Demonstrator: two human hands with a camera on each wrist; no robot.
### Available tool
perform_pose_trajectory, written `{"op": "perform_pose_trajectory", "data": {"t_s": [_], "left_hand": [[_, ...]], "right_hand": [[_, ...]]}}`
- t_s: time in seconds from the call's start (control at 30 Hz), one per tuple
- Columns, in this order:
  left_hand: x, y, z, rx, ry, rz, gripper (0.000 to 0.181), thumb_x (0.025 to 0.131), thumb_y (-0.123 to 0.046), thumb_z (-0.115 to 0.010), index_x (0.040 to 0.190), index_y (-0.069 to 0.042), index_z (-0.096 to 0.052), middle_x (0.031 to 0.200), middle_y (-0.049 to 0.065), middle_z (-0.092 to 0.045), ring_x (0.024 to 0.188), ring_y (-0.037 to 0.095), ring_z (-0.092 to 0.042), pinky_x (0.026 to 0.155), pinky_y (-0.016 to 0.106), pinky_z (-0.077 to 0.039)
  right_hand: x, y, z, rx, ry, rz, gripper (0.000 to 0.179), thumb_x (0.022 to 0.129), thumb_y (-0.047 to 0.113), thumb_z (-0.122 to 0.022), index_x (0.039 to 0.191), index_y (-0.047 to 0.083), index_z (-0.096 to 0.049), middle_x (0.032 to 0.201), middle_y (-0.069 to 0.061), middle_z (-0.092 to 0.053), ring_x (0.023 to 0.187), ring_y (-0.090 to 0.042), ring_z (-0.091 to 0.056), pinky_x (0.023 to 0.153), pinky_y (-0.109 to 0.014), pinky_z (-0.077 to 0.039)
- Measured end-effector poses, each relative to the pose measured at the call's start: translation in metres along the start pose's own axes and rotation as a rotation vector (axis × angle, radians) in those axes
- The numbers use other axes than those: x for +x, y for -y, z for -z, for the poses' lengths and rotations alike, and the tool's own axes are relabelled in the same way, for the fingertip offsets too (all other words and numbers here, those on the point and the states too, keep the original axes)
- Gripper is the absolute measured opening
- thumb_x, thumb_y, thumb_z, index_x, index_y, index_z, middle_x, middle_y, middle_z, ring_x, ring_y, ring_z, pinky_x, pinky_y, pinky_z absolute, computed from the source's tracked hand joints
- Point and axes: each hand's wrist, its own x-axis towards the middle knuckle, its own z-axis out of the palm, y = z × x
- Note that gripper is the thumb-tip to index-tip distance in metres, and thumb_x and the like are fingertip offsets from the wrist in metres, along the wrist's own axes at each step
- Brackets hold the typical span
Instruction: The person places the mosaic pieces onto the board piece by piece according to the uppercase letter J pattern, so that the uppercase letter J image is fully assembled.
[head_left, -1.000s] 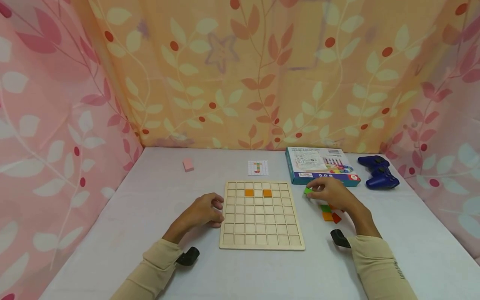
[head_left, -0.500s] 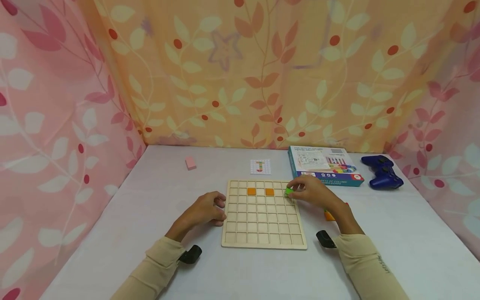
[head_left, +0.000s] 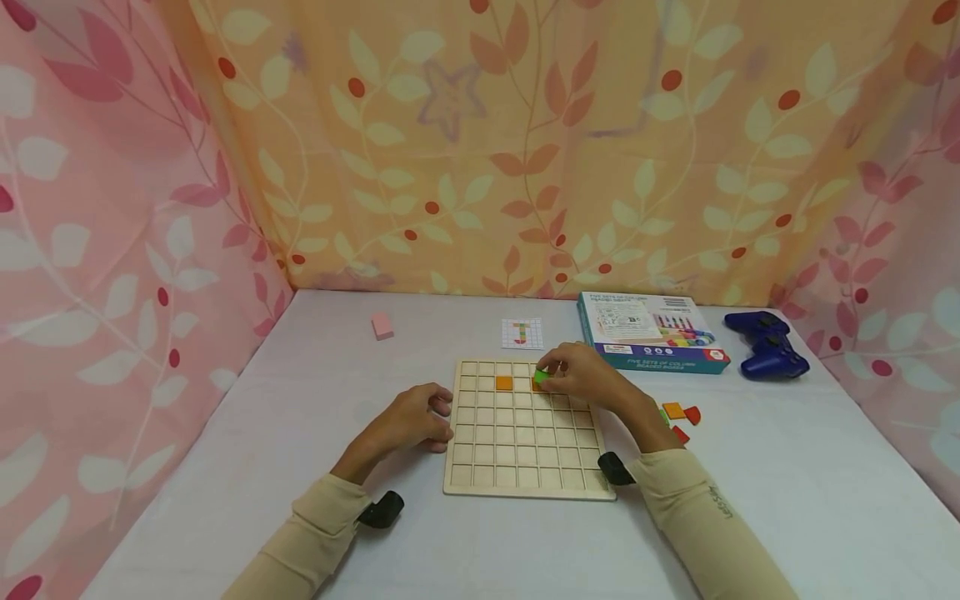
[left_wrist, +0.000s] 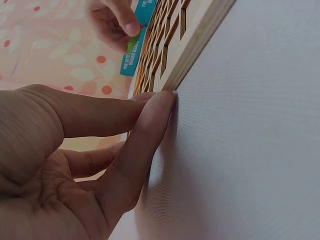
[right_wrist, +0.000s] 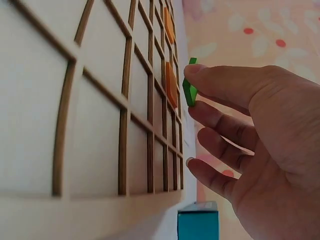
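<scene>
Green tile [head_left: 542, 377] in right-hand grip [head_left: 581, 372], above wooden board [head_left: 517, 454]

Right-hand grip: narrow, pinching the green tile between thumb and fingertip; remaining fingers bent, apart from it. Green tile: tilted, raised clear of the wooden board, overlapping the right orange tile [right_wrist: 171, 85] in the head view. Left-hand grip [head_left: 408, 421]: fingers loosely bent, fingertips touching the left edge of the wooden board.

Wooden board: pale, gridded, flat on the white surface [head_left: 832, 475]. In its second row from the far edge: left orange tile [head_left: 504, 383] and right orange tile, one cell between. To the right of the board, loose: one orange piece [head_left: 673, 411], two red pieces [head_left: 693, 415], one green piece [head_left: 663, 417], partly hidden by the right wrist.

Beyond the board: pattern card [head_left: 522, 333], grid and coloured figure. Leftward: pink block [head_left: 382, 326]. Rightward: printed box [head_left: 648, 329], then blue game controller [head_left: 765, 346]. At back: leaf-patterned curtain [head_left: 480, 167].
</scene>
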Motion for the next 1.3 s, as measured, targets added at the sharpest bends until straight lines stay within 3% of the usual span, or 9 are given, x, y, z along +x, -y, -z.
{"op": "perform_pose_trajectory", "data": {"t_s": [0.4, 0.77, 1.0, 1.3], "left_hand": [[-0.002, 0.0, 0.001, 0.001, 0.001, -0.005, 0.053, 0.087, 0.01, -0.074, 0.137, 0.005, -0.057, 0.12, 0.016, -0.06, 0.082, 0.02, -0.068, 0.071, 0.031, -0.067], [-0.002, 0.0, 0.001, -0.001, 0.007, -0.011, 0.054, 0.087, 0.01, -0.074, 0.138, 0.006, -0.057, 0.121, 0.017, -0.06, 0.082, 0.019, -0.068, 0.071, 0.032, -0.067], [-0.002, 0.001, 0.001, 0.006, 0.008, -0.013, 0.055, 0.087, 0.01, -0.074, 0.138, 0.006, -0.056, 0.121, 0.017, -0.06, 0.082, 0.019, -0.068, 0.07, 0.031, -0.067], [0.002, 0.003, -0.001, 0.011, -0.008, -0.005, 0.054, 0.086, 0.01, -0.075, 0.138, 0.005, -0.058, 0.119, 0.014, -0.061, 0.081, 0.019, -0.068, 0.07, 0.031, -0.067]], "right_hand": [[0.018, 0.014, -0.015, -0.044, 0.011, 0.093, 0.023, 0.091, 0.015, -0.083, 0.111, 0.002, -0.081, 0.103, -0.007, -0.076, 0.095, -0.022, -0.063, 0.086, -0.039, -0.055], [0.022, 0.023, -0.02, -0.106, 0.041, 0.026, 0.021, 0.092, 0.017, -0.083, 0.11, 0.007, -0.083, 0.105, -0.005, -0.074, 0.1, -0.023, -0.052, 0.085, -0.034, -0.043], [0.02, 0.023, -0.018, -0.115, 0.057, 0.033, 0.024, 0.092, 0.018, -0.083, 0.112, 0.005, -0.083, 0.107, -0.006, -0.075, 0.1, -0.023, -0.055, 0.088, -0.036, -0.045], [0.002, 0.016, -0.008, -0.051, 0.009, 0.006, 0.031, 0.094, 0.018, -0.079, 0.123, 0.005, -0.079, 0.12, -0.008, -0.077, 0.109, -0.027, -0.058, 0.094, -0.043, -0.051]]}}
